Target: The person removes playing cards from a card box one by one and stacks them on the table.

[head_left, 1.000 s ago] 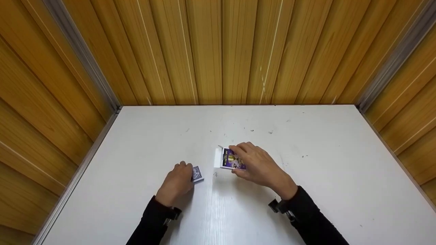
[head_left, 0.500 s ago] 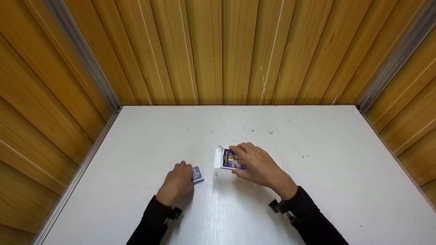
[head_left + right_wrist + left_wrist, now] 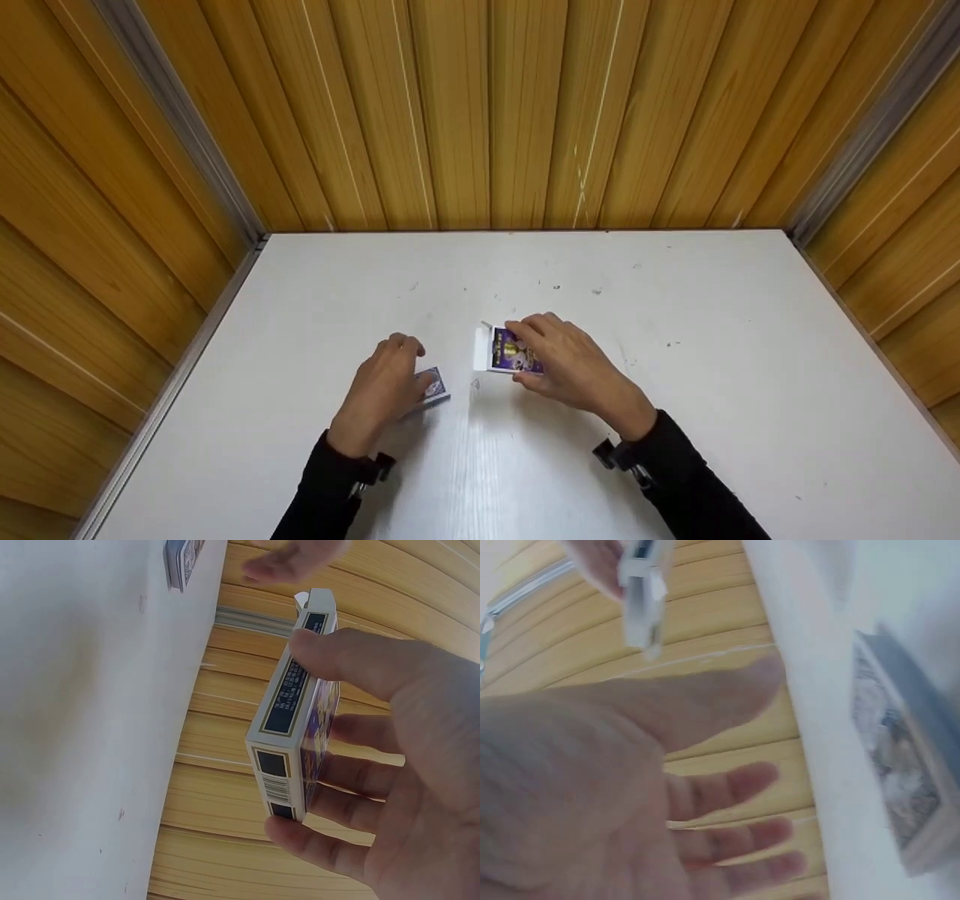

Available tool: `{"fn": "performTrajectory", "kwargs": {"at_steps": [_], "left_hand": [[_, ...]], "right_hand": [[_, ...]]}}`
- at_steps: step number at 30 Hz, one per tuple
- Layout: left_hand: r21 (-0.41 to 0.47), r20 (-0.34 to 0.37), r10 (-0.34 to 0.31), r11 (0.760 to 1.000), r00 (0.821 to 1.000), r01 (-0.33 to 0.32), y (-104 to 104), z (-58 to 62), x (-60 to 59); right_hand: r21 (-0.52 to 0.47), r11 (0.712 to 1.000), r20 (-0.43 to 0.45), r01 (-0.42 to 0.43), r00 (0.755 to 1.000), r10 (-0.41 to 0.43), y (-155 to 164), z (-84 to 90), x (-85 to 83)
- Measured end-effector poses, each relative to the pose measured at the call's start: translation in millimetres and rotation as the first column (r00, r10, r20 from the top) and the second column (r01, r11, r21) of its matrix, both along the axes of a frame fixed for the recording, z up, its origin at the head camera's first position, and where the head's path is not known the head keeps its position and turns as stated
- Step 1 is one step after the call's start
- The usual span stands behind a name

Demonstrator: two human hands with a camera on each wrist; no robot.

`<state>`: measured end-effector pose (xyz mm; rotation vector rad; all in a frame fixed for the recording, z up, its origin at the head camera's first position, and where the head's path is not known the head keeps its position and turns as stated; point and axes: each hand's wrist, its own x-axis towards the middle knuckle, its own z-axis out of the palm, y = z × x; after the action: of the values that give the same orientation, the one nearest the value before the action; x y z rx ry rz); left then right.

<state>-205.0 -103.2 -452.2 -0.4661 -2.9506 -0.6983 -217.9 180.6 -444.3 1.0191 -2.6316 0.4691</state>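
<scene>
on the white table (image 3: 675, 390), right hand (image 3: 574, 367) pinches the open card box (image 3: 508, 351) between thumb and fingers, held just off the surface. left hand (image 3: 382, 390), fingers spread and empty, hovers over the card deck (image 3: 433, 388). judged step: boxing the deck; next needs a grip on the deck and lining it up with the box mouth.

Desk (image 3: 675, 450): fills the lower half of the head view; panelled walls (image 3: 487, 112) stand behind it and along both sides.

Deck of cards (image 3: 433, 388): lies flat on the desk, lower centre of the frame, partly under the left hand (image 3: 386, 390).

Card box (image 3: 504, 351): just right of the deck and slightly farther up the frame, held clear of the desk in the grip of the right hand (image 3: 570, 367), its open flap towards the left.

Both forearms enter from the bottom edge.
</scene>
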Motion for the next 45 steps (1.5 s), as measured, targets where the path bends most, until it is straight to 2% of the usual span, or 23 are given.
{"fn": "performTrajectory", "kwargs": {"at_steps": [2, 4, 7, 10, 12, 14, 18, 21, 29, 35, 45], "left_hand": [[0.077, -0.136, -0.030, 0.996, 0.990, 0.041, 7, 4.4, 1.8], [0.164, -0.216, -0.061, 0.982, 0.975, 0.098, 15, 7.3, 3.5], [0.304, -0.229, -0.102, 0.937, 0.968, 0.170, 28, 7.9, 5.6], [0.427, -0.196, -0.152, 0.876, 0.969, 0.224, 40, 4.0, 7.6], [0.480, -0.181, -0.167, 0.845, 0.969, 0.235, 45, 0.3, 8.4], [0.511, -0.170, -0.162, 0.829, 0.972, 0.228, 48, -3.3, 8.7], [0.527, -0.166, -0.112, 0.830, 0.980, 0.184, 50, -7.9, 6.7], [0.547, -0.153, -0.092, 0.821, 0.984, 0.162, 49, -9.9, 4.7], [0.583, -0.027, -0.122, 0.804, 0.992, 0.115, 43, -12.1, 1.9], [0.621, 0.037, -0.122, 0.781, 0.992, 0.073, 40, -10.5, 2.4], [0.599, 0.111, -0.080, 0.801, 0.991, -0.003, 42, -10.3, 3.2]], "right_hand": [[-0.002, 1.000, -0.005, -0.003, 1.000, 0.003, 0, -0.4, 0.3], [-0.001, 1.000, -0.007, -0.007, 1.000, 0.007, -1, -0.9, 0.9], [0.003, 1.000, -0.005, -0.014, 1.000, 0.014, -3, -1.6, 2.1], [0.002, 1.000, -0.002, -0.022, 1.000, 0.022, -5, -1.7, 3.1], [-0.002, 1.000, -0.007, -0.028, 1.000, 0.028, -6, -1.2, 4.0], [-0.003, 0.999, -0.023, -0.037, 0.999, 0.037, -7, -0.3, 4.7], [-0.010, 0.999, -0.058, -0.050, 0.997, 0.049, -9, 1.8, 5.9], [-0.015, 0.999, -0.066, -0.052, 0.996, 0.051, -10, 2.9, 6.7], [-0.007, 0.998, -0.076, -0.064, 0.995, 0.064, -13, 3.3, 9.3], [0.001, 0.998, -0.078, -0.070, 0.995, 0.070, -17, 4.1, 10.6], [0.004, 0.996, -0.096, -0.087, 0.992, 0.087, -19, 2.6, 10.6]]}}
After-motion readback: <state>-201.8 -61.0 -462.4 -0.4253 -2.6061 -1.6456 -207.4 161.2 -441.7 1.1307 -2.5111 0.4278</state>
